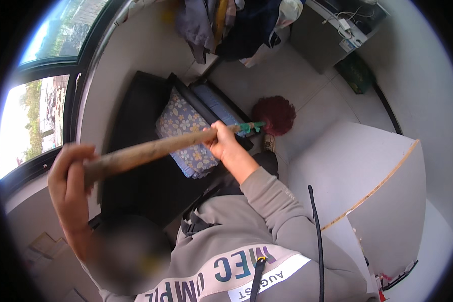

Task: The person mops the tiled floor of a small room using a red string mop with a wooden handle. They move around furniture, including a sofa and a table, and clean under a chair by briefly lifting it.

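A mop slants across the view. Its pale wooden handle [158,147] runs from near me on the left down to a dark red, shaggy, round head [274,116] by the floor. Green strips [251,127] are tied where handle and head meet. Closed round the thick upper end of the handle is my left hand [70,183], raised and close to the camera. My right hand [221,142] grips the handle lower down, near the green ties. Just below the mop head shows a shoe [270,143].
A flowered cloth [189,131] lies on dark furniture [136,121] under the handle. Clothes [236,30] hang at the far side. A white panel [357,161] with a wooden edge stands right. Cables top a cabinet [319,38]. A window [40,105] is left.
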{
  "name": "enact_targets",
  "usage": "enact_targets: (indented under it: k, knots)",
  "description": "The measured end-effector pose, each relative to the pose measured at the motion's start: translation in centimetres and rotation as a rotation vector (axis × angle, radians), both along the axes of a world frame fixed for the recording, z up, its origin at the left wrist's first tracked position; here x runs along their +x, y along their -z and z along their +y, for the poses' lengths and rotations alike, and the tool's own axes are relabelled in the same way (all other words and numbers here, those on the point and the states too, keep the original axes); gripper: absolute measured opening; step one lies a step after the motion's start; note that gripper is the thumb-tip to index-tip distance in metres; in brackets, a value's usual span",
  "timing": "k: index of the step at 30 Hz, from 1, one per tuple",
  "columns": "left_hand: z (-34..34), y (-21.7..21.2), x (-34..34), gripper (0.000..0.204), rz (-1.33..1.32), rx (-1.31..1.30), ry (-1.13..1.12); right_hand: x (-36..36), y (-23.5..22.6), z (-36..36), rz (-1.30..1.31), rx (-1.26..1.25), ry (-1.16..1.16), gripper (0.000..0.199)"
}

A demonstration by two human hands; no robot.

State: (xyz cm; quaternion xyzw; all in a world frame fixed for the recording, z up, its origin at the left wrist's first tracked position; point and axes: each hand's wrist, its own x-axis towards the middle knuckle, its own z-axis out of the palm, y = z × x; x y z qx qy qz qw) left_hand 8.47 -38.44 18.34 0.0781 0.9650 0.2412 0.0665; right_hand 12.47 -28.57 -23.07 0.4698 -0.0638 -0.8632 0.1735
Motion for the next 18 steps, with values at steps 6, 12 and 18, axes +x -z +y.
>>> enact_targets:
  k: [6, 12, 18]
  knots:
    - [-7.0, -4.9, 8.0, 0.028, 0.182, 0.016, -0.161, -1.9, -6.9, -2.0, 0.171, 0.119, -0.214, 0.023]
    - [1.2, 9.2, 6.9, 0.021, 0.168, 0.072, 0.044, -6.7, 7.2, 6.3, 0.158, 0.378, -0.113, 0.020]
    - [0.4, 12.5, 7.0, 0.016, -0.074, 0.048, 0.071, -5.4, 10.5, 10.3, 0.105, 0.311, 0.177, 0.016]
